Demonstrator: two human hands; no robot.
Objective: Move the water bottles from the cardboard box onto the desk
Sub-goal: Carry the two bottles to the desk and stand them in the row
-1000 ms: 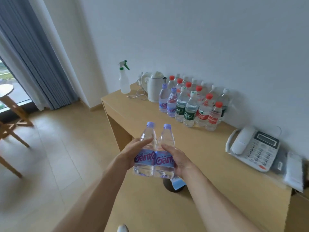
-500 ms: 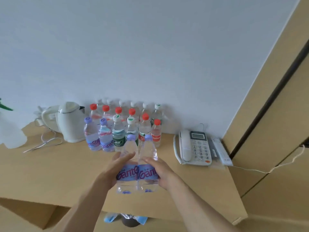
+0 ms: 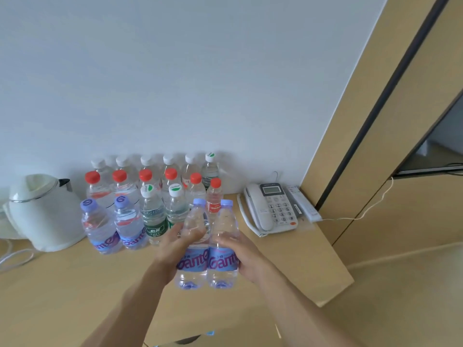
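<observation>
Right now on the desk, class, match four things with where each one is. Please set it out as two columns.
Things
1. kettle
2. telephone
3. two purple-capped bottles in the hands
4. white-capped bottles

Places
A. back row, against the wall
B. far left of the desk
C. right of the standing bottles
D. in front of the standing bottles

Pairs: 1-B, 2-C, 3-D, 4-A

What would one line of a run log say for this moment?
left hand: holds purple-cap bottle | right hand: holds second purple-cap bottle | both above desk | stage: not yet set down
</observation>
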